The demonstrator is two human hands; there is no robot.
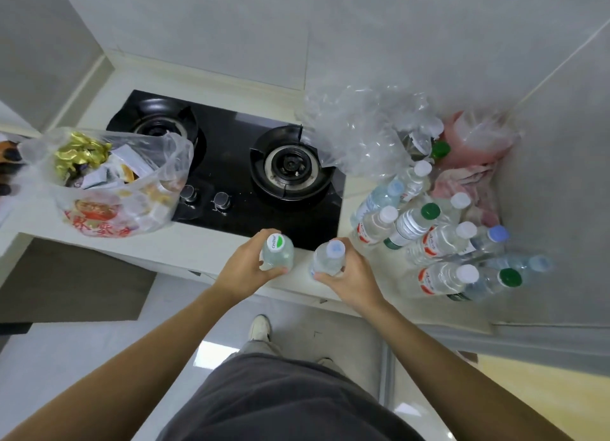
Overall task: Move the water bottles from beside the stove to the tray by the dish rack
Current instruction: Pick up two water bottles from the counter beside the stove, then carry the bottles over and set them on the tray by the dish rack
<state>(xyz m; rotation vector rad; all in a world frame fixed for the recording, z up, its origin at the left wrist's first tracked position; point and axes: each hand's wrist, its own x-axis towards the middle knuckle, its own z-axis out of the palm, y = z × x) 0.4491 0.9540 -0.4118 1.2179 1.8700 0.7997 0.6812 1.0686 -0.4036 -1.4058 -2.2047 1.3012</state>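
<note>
Left hand [246, 269] fingers clamp a bottle [277, 250] whose cap reads "Cestbon"; right hand [353, 275] clamps a blue-capped bottle [328, 259], near the stove [231, 176].

Both forearms are bare from the near edge of the view to the wrists, with no sleeves, watch or rings showing on the left hand [246, 269] or the right hand [353, 275]. A dark grey garment [284, 401] covers the torso at the near middle. Farther out, light khaki trousers [260, 348] end at one off-white shoe [260, 328].
</note>
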